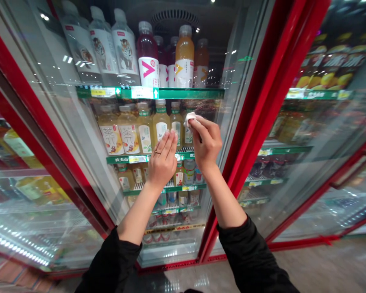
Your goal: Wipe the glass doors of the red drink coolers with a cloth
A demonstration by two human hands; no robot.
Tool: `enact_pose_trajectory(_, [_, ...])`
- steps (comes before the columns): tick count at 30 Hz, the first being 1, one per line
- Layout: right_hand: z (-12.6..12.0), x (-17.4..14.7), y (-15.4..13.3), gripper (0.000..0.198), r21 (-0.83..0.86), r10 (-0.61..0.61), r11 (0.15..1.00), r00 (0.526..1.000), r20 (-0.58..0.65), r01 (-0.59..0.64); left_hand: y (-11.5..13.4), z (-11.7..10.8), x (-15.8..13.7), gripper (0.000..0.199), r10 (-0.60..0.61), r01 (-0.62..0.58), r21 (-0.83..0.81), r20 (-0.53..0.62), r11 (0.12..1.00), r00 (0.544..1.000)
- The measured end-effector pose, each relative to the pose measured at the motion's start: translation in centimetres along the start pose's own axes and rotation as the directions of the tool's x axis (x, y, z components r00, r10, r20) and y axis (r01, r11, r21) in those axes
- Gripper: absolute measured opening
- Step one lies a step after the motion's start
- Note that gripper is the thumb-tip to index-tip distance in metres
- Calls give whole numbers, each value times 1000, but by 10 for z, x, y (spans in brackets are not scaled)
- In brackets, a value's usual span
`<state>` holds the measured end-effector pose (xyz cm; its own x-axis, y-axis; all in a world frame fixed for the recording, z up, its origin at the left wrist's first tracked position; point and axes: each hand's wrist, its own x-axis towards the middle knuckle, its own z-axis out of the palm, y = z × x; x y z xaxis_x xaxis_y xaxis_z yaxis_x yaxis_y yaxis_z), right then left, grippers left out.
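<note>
My right hand (206, 140) pinches a crumpled white tissue (190, 118) between thumb and fingers, close to the glass door (215, 110) of a drinks fridge. Lower and to the left, my left hand (163, 159) has its fingers stretched out, flat toward the same glass; a ring shows on one finger. Whether the palm touches the glass I cannot tell. Behind the pane, level with my hands, stand tea bottles (144, 128) with green caps and pale labels. The part of the tissue inside my right fingers is hidden.
Red door frames (247, 118) run along both sides of the pane. Above are bottles of purple drink (147, 53) and orange drink (184, 55) on a shelf with a green price strip (189, 93). Another fridge door stands at the right, with a handle (352, 169). Grey floor (311, 268) lies below.
</note>
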<state>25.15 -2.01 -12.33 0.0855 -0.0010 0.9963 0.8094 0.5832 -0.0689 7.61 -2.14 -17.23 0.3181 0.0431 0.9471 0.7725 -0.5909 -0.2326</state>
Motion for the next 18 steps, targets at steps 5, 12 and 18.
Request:
enact_pose_trajectory(5, [-22,-15,13,37,-6,-153,988,982,113,155,9,8,0,90,-25,25,-20,5,999,1000])
enact_pose_trajectory(12, [-21,9,21,24,-68,-30,997,995,-98,24,21,16,11,89,6,-6,-38,-7,999,1000])
enact_pose_trajectory(18, [-40,-16,29,35,-46,-135,989,979,153,144,27,21,14,90,3,-2,-76,15,997,1000])
